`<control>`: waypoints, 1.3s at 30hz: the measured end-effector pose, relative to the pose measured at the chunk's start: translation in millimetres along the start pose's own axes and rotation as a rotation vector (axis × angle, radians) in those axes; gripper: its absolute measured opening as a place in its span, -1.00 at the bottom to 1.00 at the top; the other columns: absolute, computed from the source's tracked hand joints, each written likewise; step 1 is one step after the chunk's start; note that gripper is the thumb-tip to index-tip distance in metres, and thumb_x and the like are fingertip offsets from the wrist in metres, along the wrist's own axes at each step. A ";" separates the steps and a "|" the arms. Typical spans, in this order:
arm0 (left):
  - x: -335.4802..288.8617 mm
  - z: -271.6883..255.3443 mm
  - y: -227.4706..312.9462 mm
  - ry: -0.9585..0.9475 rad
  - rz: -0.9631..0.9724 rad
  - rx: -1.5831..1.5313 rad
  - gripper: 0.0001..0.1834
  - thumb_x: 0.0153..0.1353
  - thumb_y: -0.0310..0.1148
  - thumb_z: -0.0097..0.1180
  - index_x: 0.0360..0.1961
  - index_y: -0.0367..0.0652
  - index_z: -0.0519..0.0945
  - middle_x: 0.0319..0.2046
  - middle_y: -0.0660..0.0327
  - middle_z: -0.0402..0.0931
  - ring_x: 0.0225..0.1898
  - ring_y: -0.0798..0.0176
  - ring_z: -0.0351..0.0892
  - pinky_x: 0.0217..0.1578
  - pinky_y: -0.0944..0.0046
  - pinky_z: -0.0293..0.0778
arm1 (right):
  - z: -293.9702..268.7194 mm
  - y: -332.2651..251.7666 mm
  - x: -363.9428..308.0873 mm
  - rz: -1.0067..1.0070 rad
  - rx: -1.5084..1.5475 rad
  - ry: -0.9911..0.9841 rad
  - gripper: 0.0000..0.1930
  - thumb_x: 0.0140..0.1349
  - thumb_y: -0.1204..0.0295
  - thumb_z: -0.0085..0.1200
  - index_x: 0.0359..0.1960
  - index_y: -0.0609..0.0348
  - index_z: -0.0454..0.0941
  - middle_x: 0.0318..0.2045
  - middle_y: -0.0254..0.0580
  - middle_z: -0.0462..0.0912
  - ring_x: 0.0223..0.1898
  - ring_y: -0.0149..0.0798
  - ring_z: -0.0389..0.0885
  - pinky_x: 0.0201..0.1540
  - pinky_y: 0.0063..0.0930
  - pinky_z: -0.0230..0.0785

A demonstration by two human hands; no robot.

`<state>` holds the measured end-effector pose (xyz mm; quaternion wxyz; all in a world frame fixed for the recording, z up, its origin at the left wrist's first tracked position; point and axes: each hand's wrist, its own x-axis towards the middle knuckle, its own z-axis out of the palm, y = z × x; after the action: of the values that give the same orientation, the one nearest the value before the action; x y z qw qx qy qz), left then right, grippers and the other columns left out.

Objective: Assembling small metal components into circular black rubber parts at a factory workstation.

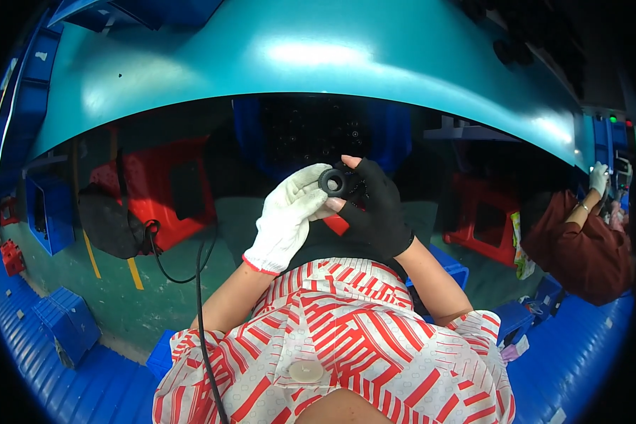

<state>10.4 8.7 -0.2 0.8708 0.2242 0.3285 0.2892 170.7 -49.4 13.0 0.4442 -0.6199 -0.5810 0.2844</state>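
Note:
A small black ring-shaped part (pixel 325 185) with a round hole is held up between my two hands, above my lap. My left hand (pixel 290 208), in a white knit glove with a red cuff edge, pinches it from the left. My right hand (pixel 378 212), in a black glove with bare fingertips, closes on its right side with thumb and forefinger. Just beyond my hands, under the table edge, stands a blue bin (pixel 401 134) with many dark parts inside, too dim to make out singly.
A teal tabletop (pixel 212 53) curves across in front. Red stools (pixel 191 222) stand left and right, the left one with a black bag (pixel 109 222). A black cable (pixel 200 311) runs up my left side. Blue crates (pixel 49 212) stand at left. A co-worker in brown (pixel 579 247) works at far right.

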 end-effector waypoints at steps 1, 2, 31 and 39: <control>0.2 0.5 0.5 -0.005 0.002 -0.001 -0.55 0.20 -0.46 0.15 0.11 -0.32 0.39 -0.09 0.09 0.53 -0.14 0.25 0.61 -0.09 0.31 0.58 | -0.6 -0.4 0.7 -0.003 -0.004 0.001 -0.47 0.03 0.45 0.27 0.07 0.23 0.39 -0.13 -0.01 0.54 -0.22 -0.09 0.59 -0.22 -0.38 0.47; -0.1 0.9 1.5 -0.001 -0.003 -0.002 -0.55 0.20 -0.47 0.15 0.11 -0.33 0.39 -0.10 0.10 0.52 -0.12 0.26 0.60 -0.10 0.31 0.59 | -1.5 -1.1 1.1 -0.030 -0.032 -0.018 -0.48 0.03 0.45 0.27 0.06 0.23 0.40 -0.13 -0.01 0.54 -0.23 -0.09 0.60 -0.22 -0.38 0.46; 3.9 -24.4 19.7 0.047 0.044 -0.195 -0.64 0.26 -0.41 0.05 0.04 -0.38 0.41 -0.20 0.01 0.53 -0.20 0.11 0.61 -0.23 0.23 0.66 | -117.0 -7.2 198.3 0.056 -0.586 0.049 -0.65 0.27 0.16 0.05 -0.13 0.19 0.59 -0.39 -0.24 0.64 -0.39 -0.42 0.53 -0.29 -0.55 0.34; 1.4 -16.1 17.1 -0.011 0.017 -0.217 -0.68 0.32 -0.36 -0.01 0.05 -0.28 0.46 -0.22 0.08 0.55 -0.22 0.16 0.63 -0.22 0.23 0.65 | -131.9 10.8 185.5 -0.141 -0.747 0.095 -0.63 0.28 0.06 -0.07 -0.21 0.06 0.62 -0.43 -0.11 0.60 -0.41 -0.11 0.59 -0.29 -0.39 0.40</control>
<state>-6.1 25.4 -2.0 0.8893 0.1329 0.2885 0.3290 320.6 102.8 92.3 0.2329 -0.7099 -0.6646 -0.0073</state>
